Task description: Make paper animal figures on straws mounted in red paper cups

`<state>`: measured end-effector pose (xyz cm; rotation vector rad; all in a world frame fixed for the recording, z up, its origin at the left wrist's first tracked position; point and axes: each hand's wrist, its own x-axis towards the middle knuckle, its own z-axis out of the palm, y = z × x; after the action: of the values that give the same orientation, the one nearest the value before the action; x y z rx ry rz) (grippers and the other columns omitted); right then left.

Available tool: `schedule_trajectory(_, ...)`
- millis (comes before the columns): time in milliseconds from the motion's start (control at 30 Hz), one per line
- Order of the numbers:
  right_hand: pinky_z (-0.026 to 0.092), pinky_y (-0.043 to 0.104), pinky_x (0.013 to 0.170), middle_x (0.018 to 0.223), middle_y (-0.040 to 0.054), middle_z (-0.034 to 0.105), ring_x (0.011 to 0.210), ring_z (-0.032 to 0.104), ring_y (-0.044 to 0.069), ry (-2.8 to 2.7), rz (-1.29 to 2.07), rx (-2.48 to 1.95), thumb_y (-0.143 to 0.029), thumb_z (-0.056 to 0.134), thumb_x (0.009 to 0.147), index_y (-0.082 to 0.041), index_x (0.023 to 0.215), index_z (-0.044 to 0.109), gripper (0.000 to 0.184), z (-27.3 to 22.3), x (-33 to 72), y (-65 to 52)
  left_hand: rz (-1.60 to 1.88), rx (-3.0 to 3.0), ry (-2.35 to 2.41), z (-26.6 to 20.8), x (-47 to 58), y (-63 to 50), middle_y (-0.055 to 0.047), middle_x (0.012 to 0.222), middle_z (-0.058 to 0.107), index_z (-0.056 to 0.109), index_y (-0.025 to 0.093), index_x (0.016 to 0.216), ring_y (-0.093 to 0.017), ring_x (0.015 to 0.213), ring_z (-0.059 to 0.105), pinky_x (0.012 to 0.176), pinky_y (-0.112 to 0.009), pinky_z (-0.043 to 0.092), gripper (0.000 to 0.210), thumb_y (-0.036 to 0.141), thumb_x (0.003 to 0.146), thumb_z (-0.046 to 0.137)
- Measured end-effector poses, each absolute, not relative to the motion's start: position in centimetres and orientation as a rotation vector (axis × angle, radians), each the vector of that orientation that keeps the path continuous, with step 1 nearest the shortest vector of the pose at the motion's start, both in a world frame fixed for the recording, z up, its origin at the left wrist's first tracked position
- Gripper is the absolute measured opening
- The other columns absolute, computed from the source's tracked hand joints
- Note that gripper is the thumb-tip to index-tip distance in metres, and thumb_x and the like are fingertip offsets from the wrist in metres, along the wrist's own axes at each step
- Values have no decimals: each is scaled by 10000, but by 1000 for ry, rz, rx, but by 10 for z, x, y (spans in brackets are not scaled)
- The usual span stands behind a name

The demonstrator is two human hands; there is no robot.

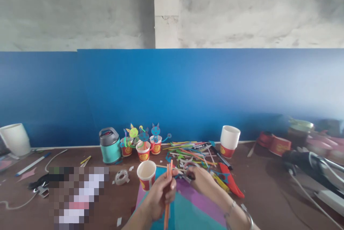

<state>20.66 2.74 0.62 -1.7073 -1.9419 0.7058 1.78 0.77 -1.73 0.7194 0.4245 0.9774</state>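
Observation:
Upright in my left hand [163, 190] are long thin orange strips [167, 212]; whether they are paper or straws I cannot tell. My fingers wrap round them, and their top ends stick out above. Close by on the right, my right hand [199, 178] grips a pair of scissors [184, 177], its blades pointing left at the strips. Whether the blades touch them is unclear. Beneath both hands lie coloured paper sheets [199, 212] in blue, teal and purple. A paper cup [146, 172] stands just left of my left hand.
Behind stand cups with paper cat figures [144, 151] and a teal flask [110, 147]. A pile of coloured strips [188, 151] lies at the back, beside stacked cups [230, 140]. A tape roll [122, 177] sits left; a black cabled device [309, 165] lies right.

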Motion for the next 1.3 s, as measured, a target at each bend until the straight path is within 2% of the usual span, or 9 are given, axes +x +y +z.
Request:
schedule_trajectory(100,422,260,509,612,31,653,546,613,194,-1868,938,-1638,-114,517,563,-161,753,651,237,1,220,44,961,704,381,-17,18,5,53,615,494,628,126,1027,-8,380,286,393,-185,129,328,314,767,698)
schedule_trajectory(200,407,251,472,514,7,599,460,553,156,-1748,1098,-1541,-186,488,624,-165,713,634,172,-7,227,56,954,681,366,-17,17,5,51,611,499,639,124,1014,-7,377,291,389,-181,134,314,301,763,706)
schedule_trajectory(267,408,253,493,499,6,580,476,534,146,-1653,1141,-1476,-264,489,661,-174,650,607,150,-10,231,61,963,662,347,-17,16,7,55,602,495,644,125,998,-5,378,288,388,-177,137,320,295,742,728)
schedule_trajectory(433,416,272,528,576,44,626,536,561,157,-1457,1276,-1360,-454,452,707,-155,651,628,351,-9,235,60,988,624,394,-18,15,10,51,605,507,648,130,948,-7,384,290,390,-177,142,338,300,685,775)
schedule_trajectory(633,438,290,625,726,62,675,691,609,184,-1334,1279,-1237,-426,490,736,-158,710,652,313,0,226,48,1091,648,545,-17,21,8,-38,834,632,645,134,959,-20,433,359,412,-193,181,373,351,681,765)
schedule_trajectory(800,434,302,651,731,37,645,721,596,199,-1215,1153,-1165,-437,527,741,-202,700,585,245,3,224,50,1162,643,472,-13,21,6,-30,817,639,643,139,953,-17,430,344,430,-196,190,369,327,663,774)
schedule_trajectory(967,456,330,704,830,76,679,797,623,230,-1087,1182,-1067,-500,484,773,-186,910,592,359,1,220,50,1129,660,507,-16,22,7,-23,783,634,630,133,968,-27,433,364,435,-207,189,394,342,666,772)
schedule_trajectory(1167,456,343,830,960,68,699,903,637,226,-1033,1481,-781,-265,648,632,-185,996,653,373,0,221,46,1128,717,611,-19,24,8,3,700,623,614,132,964,-24,398,342,413,-208,154,485,426,621,790)
schedule_trajectory(1300,446,288,744,876,37,681,811,632,176,-1200,1637,-835,-222,681,614,-192,1103,630,492,8,228,39,1105,737,683,-18,25,8,25,621,598,626,122,945,-9,367,293,399,-202,109,498,442,602,791)
